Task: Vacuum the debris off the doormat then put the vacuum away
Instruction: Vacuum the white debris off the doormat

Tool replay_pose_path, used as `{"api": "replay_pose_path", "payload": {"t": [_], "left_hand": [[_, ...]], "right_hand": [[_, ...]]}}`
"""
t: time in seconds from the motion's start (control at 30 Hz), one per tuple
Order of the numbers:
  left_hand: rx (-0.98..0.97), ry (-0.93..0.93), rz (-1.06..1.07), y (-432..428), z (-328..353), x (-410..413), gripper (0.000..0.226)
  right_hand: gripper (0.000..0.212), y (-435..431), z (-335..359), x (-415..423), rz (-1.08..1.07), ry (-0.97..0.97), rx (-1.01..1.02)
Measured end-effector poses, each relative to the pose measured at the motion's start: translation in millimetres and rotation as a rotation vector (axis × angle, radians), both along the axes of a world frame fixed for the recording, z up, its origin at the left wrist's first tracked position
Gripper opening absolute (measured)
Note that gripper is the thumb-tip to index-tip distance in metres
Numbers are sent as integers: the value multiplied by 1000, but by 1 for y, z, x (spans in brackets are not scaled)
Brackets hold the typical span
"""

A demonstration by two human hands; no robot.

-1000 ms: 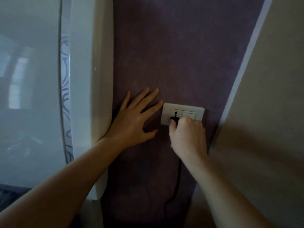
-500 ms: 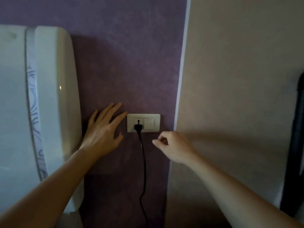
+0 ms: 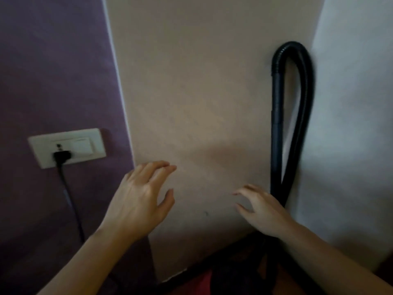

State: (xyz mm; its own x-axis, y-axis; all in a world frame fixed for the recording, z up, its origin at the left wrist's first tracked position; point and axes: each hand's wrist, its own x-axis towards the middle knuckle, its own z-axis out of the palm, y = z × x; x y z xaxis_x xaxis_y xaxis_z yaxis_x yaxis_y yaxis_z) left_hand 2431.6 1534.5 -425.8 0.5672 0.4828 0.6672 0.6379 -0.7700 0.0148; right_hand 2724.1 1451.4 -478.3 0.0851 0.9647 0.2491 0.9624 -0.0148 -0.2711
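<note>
The vacuum's black ribbed hose [image 3: 306,86] loops upright against the beige wall at the right, with its stiff tube [image 3: 276,133] running down. A black plug [image 3: 60,155] sits in the white wall socket [image 3: 89,143] at the left, and its black cord [image 3: 70,201] hangs down the purple wall. My left hand [image 3: 138,201] is open with fingers spread in front of the beige wall, right of the socket. My right hand [image 3: 261,211] is open too, fingers apart, just left of the hose's lower part. The vacuum body at the bottom is dark and blurred. No doormat shows.
A purple wall [image 3: 53,71] meets the beige wall [image 3: 191,92] at a white corner strip [image 3: 119,86]. A pale wall or door [image 3: 350,124] stands at the right. Something red [image 3: 200,284] shows at the bottom edge.
My view has swung right, bringing the hose into sight. My right hand let go of the plug, which stays in the socket. Both hands left the socket and moved right toward the hose.
</note>
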Motion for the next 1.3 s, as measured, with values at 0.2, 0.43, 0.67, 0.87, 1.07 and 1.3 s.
{"api": "replay_pose_path", "payload": {"t": [0.2,0.43,0.67,0.87,1.07,1.3], "left_hand": [[-93,140,-47,34,1,88,52],[-260,165,-30,39,121,98,53],[-461,115,49,0,318,76,52],[-614,62,36,-55,398,68,57],[-629,16,-13,-81,394,104,59],[-626,67,-3,-54,386,176,49]], "right_hand": [[43,48,22,43,34,-12,21],[44,44,152,43,46,22,-69],[46,2,372,15,23,149,-84],[44,-69,461,6,-86,197,-74],[44,-114,464,27,-162,184,-127],[42,-94,446,91,-154,194,-115]]}}
